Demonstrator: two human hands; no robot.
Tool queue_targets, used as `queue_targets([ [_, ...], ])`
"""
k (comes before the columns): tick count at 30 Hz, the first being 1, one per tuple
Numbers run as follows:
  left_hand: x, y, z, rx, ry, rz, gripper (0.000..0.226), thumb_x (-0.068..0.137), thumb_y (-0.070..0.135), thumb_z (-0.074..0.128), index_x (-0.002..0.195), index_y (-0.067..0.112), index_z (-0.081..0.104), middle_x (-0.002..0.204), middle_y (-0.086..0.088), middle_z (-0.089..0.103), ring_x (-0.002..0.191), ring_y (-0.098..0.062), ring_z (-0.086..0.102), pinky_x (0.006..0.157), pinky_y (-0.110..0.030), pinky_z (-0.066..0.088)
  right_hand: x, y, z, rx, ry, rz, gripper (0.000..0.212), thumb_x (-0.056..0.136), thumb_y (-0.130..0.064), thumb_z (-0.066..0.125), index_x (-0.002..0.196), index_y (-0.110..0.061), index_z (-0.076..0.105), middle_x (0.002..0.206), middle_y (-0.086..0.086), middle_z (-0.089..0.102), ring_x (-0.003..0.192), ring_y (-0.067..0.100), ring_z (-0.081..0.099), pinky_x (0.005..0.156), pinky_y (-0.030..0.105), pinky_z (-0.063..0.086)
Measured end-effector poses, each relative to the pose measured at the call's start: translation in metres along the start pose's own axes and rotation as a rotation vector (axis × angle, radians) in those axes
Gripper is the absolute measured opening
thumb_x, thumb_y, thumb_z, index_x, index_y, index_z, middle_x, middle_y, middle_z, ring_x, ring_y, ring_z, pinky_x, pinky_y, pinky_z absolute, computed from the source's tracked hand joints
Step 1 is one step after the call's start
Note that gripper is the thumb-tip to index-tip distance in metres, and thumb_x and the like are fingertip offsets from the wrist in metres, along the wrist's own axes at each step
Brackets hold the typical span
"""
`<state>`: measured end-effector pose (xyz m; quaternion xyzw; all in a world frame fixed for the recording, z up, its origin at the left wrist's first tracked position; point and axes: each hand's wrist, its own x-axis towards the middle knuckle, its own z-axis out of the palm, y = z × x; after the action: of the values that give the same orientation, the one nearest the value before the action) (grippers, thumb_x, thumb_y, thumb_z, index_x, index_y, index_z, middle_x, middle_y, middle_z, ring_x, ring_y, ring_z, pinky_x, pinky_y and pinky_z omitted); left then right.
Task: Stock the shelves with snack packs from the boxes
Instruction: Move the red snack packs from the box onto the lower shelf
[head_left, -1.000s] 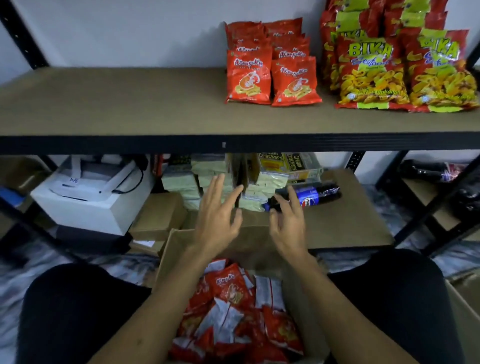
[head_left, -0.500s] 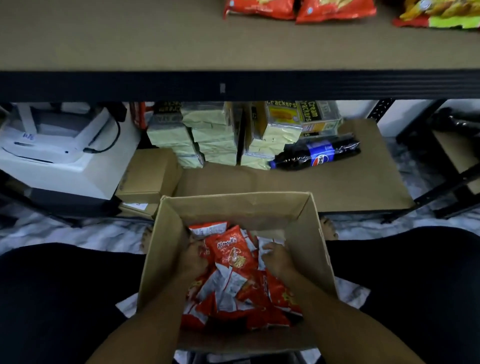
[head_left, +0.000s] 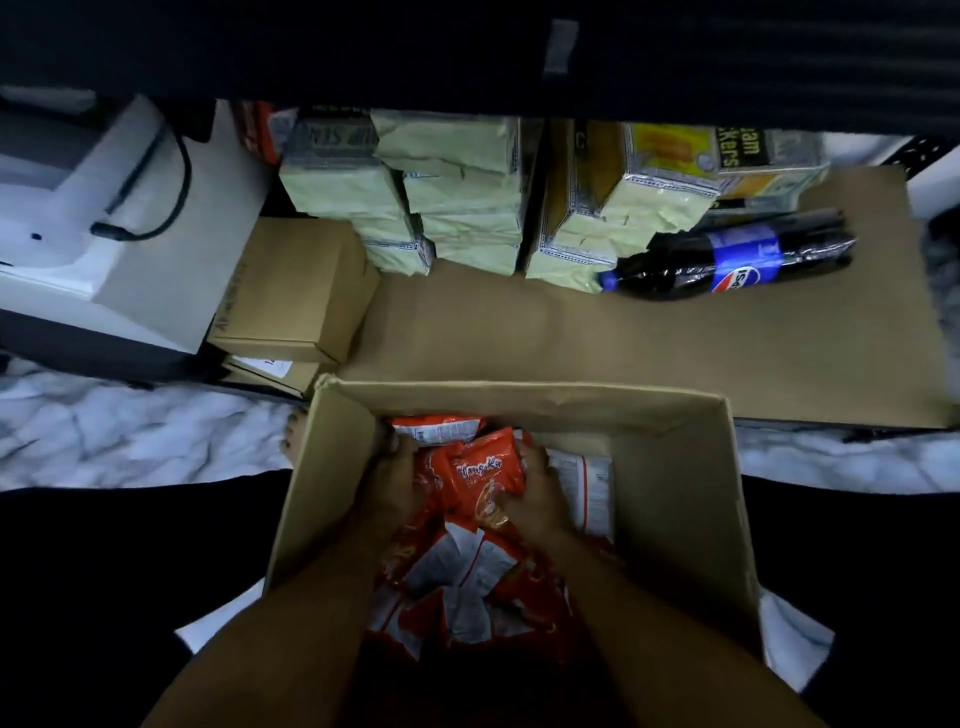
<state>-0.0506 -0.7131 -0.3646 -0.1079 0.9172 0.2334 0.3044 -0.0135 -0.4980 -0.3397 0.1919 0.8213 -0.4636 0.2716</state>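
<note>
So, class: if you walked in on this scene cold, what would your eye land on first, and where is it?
First, the open cardboard box at bottom centre, heaped with red snack packs; the left hand and right hand grip one red pack between them. Next, the dark cola bottle lying on its side on the low shelf, beside stacked pale green packets.

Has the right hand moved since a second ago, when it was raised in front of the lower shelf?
Yes. The right hand has come down from beside the cola bottle into the cardboard box, where it grips a red snack pack.
</note>
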Motion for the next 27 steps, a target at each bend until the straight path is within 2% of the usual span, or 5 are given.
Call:
queue_targets([
  [4,0.01,-0.004,0.003,-0.007,-0.183,0.037,0.093,0.054,0.055,0.072,0.137,0.021,0.05,0.137,-0.003,0.055,0.123,-0.025,0.054,0.103,-0.037,0.044,0.011,0.008,0.005,0.007,-0.042,0.035,0.088,0.077,-0.014,0.062,0.15,-0.042,0.02,0.143,0.003,0.049,0.124,0.024,0.052,0.104,0.041,0.045],
  [8,-0.006,0.008,0.01,0.061,-0.24,0.036,0.051,0.063,0.044,0.083,0.105,0.019,0.068,0.108,0.001,0.063,0.106,-0.018,0.054,0.093,-0.029,0.044,0.002,0.023,-0.002,0.095,-0.07,0.069,0.091,0.077,-0.013,0.065,0.147,-0.05,0.02,0.131,-0.001,0.057,0.115,0.018,0.059,0.099,0.039,0.05],
  [12,-0.021,0.018,0.008,-0.079,-0.254,0.078,0.039,0.069,0.023,0.084,0.087,0.02,0.05,0.095,0.003,0.058,0.095,-0.016,0.057,0.072,-0.021,0.036,-0.011,0.03,-0.014,0.137,-0.07,0.085,0.084,0.081,0.007,0.053,0.148,-0.037,0.031,0.129,-0.001,0.056,0.112,0.021,0.06,0.095,0.035,0.052],
  [21,-0.069,0.048,-0.039,-0.384,0.097,0.164,0.087,0.062,0.034,0.089,0.131,0.024,0.036,0.112,-0.005,0.067,0.103,-0.024,0.064,0.086,-0.038,0.052,-0.048,-0.01,-0.041,0.197,0.139,-0.142,0.078,0.074,0.019,0.044,0.14,-0.023,0.049,0.13,0.006,0.06,0.113,0.018,0.059,0.093,0.017,0.047],
  [27,-0.12,0.088,-0.088,-0.638,0.276,0.329,0.075,0.066,0.034,0.088,0.118,0.049,0.035,0.1,0.004,0.067,0.087,-0.016,0.067,0.076,-0.036,0.057,-0.088,-0.057,-0.075,0.405,0.26,-0.282,0.077,0.078,0.012,0.045,0.126,-0.047,0.055,0.108,-0.003,0.069,0.092,0.021,0.07,0.083,0.049,0.058],
])
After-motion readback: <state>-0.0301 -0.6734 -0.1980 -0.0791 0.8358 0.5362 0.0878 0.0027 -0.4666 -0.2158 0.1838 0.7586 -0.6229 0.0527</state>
